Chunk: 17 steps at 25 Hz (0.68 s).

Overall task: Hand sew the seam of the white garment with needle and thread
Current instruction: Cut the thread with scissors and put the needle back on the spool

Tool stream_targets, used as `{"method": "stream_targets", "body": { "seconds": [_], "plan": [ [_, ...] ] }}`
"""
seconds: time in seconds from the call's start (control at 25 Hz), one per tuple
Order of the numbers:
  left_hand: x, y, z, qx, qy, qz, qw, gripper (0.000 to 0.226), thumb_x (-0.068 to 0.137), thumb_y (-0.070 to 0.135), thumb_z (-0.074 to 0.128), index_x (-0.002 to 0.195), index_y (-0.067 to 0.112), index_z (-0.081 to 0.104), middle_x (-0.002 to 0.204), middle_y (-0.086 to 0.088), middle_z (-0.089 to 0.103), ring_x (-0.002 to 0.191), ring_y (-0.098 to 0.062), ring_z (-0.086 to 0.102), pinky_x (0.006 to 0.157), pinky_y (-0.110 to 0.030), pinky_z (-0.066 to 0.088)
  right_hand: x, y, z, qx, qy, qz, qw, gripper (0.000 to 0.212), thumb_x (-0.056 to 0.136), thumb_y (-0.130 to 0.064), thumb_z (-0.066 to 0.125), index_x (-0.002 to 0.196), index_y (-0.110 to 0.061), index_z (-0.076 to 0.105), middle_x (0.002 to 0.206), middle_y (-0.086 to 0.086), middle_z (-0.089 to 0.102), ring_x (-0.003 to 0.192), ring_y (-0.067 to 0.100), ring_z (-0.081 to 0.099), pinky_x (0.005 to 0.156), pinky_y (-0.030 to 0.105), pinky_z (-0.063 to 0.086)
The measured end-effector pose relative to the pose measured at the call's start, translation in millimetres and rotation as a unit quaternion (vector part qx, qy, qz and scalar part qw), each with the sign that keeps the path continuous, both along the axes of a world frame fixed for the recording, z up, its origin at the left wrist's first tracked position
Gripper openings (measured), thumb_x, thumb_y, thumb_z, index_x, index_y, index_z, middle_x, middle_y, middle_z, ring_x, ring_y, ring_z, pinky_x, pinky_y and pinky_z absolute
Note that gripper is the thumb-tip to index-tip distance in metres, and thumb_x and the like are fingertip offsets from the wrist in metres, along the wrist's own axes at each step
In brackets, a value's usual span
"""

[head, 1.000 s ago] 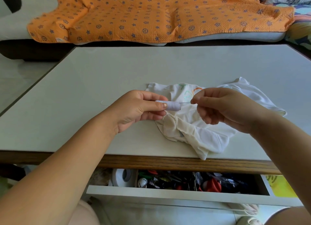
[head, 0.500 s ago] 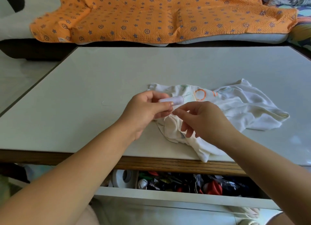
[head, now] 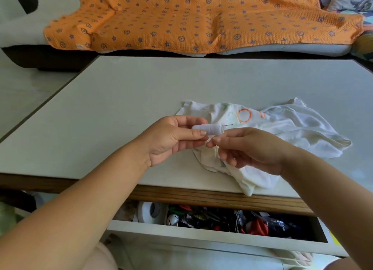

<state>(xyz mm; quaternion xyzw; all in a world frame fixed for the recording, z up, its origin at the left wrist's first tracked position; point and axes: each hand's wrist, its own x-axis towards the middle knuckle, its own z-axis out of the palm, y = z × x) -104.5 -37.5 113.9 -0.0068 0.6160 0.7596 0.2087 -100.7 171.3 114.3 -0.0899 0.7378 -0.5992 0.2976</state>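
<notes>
white garment [head: 292, 128] lies beneath left hand [head: 171, 140] gripping spool [head: 210, 129] and right hand [head: 254, 148], grasp unclear.

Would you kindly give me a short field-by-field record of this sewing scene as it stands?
Left hand: grips thread spool, needle sticking from its end
Right hand: fingertips at the spool; any pinch on thread unclear
White garment: crumpled on table, seam not yet being sewn
Drawer: open below table, cluttered
</notes>
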Motion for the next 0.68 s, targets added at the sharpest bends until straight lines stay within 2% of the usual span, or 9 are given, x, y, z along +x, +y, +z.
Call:
{"method": "stream_targets", "body": {
  "seconds": [0.12, 0.24, 0.36, 0.44, 0.48, 0.52, 0.6, 0.64, 0.68],
  "plan": [
    [0.0, 2.2, -2.5, -0.070, 0.062, 0.052, 0.994, 0.023, 0.080, -0.009, 0.069, 0.096, 0.007, 0.067, 0.096, -0.013, 0.071, 0.079, -0.022, 0.071, 0.082, -0.032, 0.059, 4.1, -3.6, 2.8, -0.019, -0.010, 0.021, 1.000, 0.027, 0.087, -0.033, 0.059, 0.098, -0.013, 0.073, 0.076, 0.009, 0.067, 0.060, 0.017, 0.061, 0.050, 0.021, 0.043],
    [-0.5, -3.1, 0.1, -0.096, 0.081, 0.057, 0.991, 0.021, 0.080, -0.008, 0.069, 0.095, 0.007, 0.067, 0.089, -0.007, 0.070, 0.076, -0.018, 0.069, 0.080, -0.030, 0.060, 14.7, -2.6, 4.6, 0.105, -0.018, 0.122, 0.987, 0.030, 0.097, -0.032, 0.052, 0.104, -0.010, 0.070, 0.095, 0.009, 0.074, 0.080, 0.022, 0.072, 0.064, 0.030, 0.058],
    [5.0, -11.2, 2.9, -0.122, 0.065, -0.019, 0.990, 0.021, 0.081, -0.007, 0.070, 0.096, 0.007, 0.067, 0.087, -0.006, 0.072, 0.081, -0.017, 0.070, 0.078, -0.029, 0.059, 33.9, -8.9, -3.6, 0.279, -0.017, 0.295, 0.914, 0.029, 0.102, -0.031, 0.046, 0.121, -0.020, 0.065, 0.117, -0.004, 0.069, 0.104, 0.010, 0.067, 0.091, 0.033, 0.055],
    [13.8, -14.2, -0.2, -0.164, 0.050, -0.087, 0.981, 0.019, 0.081, -0.003, 0.070, 0.096, 0.008, 0.067, 0.090, -0.008, 0.073, 0.082, -0.019, 0.072, 0.078, -0.030, 0.059, 48.9, -16.1, -13.4, 0.353, 0.005, 0.370, 0.859, 0.035, 0.102, -0.036, 0.042, 0.132, -0.028, 0.057, 0.131, -0.010, 0.061, 0.113, 0.002, 0.058, 0.099, 0.024, 0.047],
    [18.4, -14.7, -2.6, -0.190, 0.047, -0.120, 0.973, 0.018, 0.081, 0.000, 0.072, 0.096, 0.009, 0.068, 0.092, -0.009, 0.074, 0.085, -0.020, 0.072, 0.078, -0.031, 0.059, 54.0, -18.0, -18.1, 0.371, 0.018, 0.390, 0.843, 0.037, 0.103, -0.037, 0.040, 0.136, -0.029, 0.054, 0.135, -0.012, 0.057, 0.109, -0.007, 0.055, 0.092, 0.014, 0.044],
    [24.1, -15.0, -5.5, -0.216, 0.046, -0.152, 0.964, 0.017, 0.081, 0.004, 0.073, 0.096, 0.009, 0.068, 0.094, -0.009, 0.074, 0.087, -0.022, 0.073, 0.079, -0.032, 0.059, 58.0, -19.2, -22.0, 0.380, 0.024, 0.399, 0.834, 0.038, 0.104, -0.035, 0.038, 0.138, -0.029, 0.051, 0.136, -0.012, 0.054, 0.093, -0.020, 0.053, 0.077, 0.003, 0.041],
    [35.1, -13.9, -11.0, -0.251, 0.037, -0.207, 0.945, 0.017, 0.081, 0.009, 0.074, 0.097, 0.010, 0.067, 0.094, -0.008, 0.075, 0.090, -0.024, 0.073, 0.078, -0.033, 0.060, 60.4, -18.3, -28.6, 0.393, 0.033, 0.402, 0.826, 0.039, 0.105, -0.028, 0.037, 0.142, -0.026, 0.047, 0.136, -0.011, 0.052, 0.060, -0.028, 0.045, 0.052, -0.003, 0.034],
    [40.5, -12.5, -14.8, -0.261, 0.029, -0.225, 0.939, 0.016, 0.082, 0.010, 0.074, 0.097, 0.010, 0.067, 0.093, -0.009, 0.076, 0.090, -0.025, 0.073, 0.077, -0.032, 0.060, 60.9, -16.2, -31.2, 0.402, 0.037, 0.396, 0.825, 0.040, 0.104, -0.026, 0.037, 0.143, -0.027, 0.045, 0.137, -0.012, 0.050, 0.062, -0.026, 0.046, 0.053, -0.004, 0.033],
    [46.9, -10.8, -19.0, -0.269, 0.021, -0.237, 0.933, 0.016, 0.084, 0.012, 0.074, 0.098, 0.009, 0.066, 0.093, -0.008, 0.076, 0.090, -0.024, 0.074, 0.075, -0.030, 0.059, 63.1, -14.2, -32.7, 0.407, 0.037, 0.393, 0.824, 0.041, 0.104, -0.024, 0.039, 0.144, -0.030, 0.044, 0.140, -0.013, 0.049, 0.077, -0.023, 0.050, 0.062, -0.003, 0.036]
  ]
}}
